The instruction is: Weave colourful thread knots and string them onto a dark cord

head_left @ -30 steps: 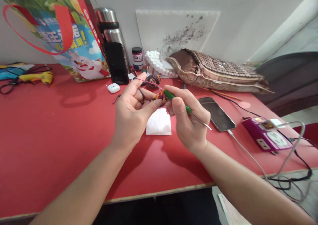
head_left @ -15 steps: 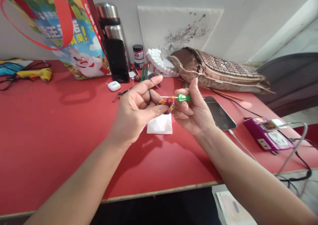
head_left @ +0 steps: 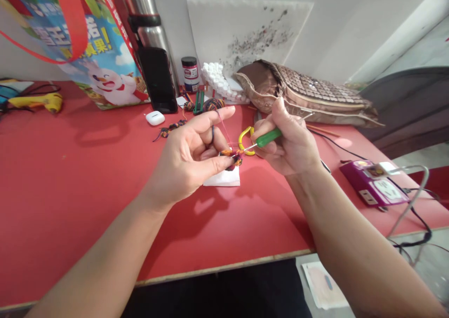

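Between thumb and fingers, my left hand [head_left: 189, 154] pinches a small multicoloured crochet piece [head_left: 234, 159]. Yarn [head_left: 223, 127] runs over its raised index finger, and a dark strand loops round another finger. My right hand [head_left: 293, 138] is closed on the green handle of a crochet hook [head_left: 269, 137], whose thin metal shaft points left and reaches the piece's edge. Whether the tip is inside a stitch is too small to tell. Beneath the piece lies a white paper packet [head_left: 224, 177], partly covered. Behind sits a ball of multicoloured yarn [head_left: 213, 104].
Yellow-handled scissors [head_left: 242, 140] lie just behind my hands. At the back stand a gift bag [head_left: 105, 70], a steel flask [head_left: 149, 32], a black phone [head_left: 157, 79] and a jar [head_left: 190, 74]. A brown bag [head_left: 308, 93] and purple power strip [head_left: 372, 182] are rightward.
My right hand has moved right and turned palm-up, drawing the hook's handle away from the crochet piece. The left hand keeps its pinch. The yellow scissor handle has come into view.
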`<state>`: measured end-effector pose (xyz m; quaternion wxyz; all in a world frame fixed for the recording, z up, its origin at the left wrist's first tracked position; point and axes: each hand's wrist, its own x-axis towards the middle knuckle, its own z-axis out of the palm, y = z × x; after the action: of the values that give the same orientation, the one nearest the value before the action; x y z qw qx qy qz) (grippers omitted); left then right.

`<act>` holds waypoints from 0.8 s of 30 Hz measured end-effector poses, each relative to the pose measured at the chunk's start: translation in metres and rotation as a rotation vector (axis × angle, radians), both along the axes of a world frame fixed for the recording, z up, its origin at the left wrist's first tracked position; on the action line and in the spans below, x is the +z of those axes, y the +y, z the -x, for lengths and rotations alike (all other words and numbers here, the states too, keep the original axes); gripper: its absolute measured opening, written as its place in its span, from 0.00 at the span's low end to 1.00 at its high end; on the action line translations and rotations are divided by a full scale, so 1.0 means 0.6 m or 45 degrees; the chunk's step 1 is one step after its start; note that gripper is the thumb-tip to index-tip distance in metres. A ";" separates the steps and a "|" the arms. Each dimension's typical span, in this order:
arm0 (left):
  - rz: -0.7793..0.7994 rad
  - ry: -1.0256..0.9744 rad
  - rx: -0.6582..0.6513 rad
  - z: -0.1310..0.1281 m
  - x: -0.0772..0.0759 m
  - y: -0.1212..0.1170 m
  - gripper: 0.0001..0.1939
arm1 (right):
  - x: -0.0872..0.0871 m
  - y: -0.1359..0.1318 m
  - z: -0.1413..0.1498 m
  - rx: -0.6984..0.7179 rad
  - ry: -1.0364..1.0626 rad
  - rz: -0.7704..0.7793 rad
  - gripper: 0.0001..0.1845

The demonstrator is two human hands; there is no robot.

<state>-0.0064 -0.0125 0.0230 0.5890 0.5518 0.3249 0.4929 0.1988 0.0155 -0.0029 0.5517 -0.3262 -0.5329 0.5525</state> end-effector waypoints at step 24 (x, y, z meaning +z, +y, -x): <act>-0.013 0.000 0.170 -0.001 -0.011 0.007 0.33 | 0.011 -0.013 0.012 -0.344 -0.087 -0.101 0.33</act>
<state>-0.0058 -0.0083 0.0165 0.5519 0.5320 0.3585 0.5328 0.1917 0.0079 0.0037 0.6151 -0.3916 -0.5240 0.4402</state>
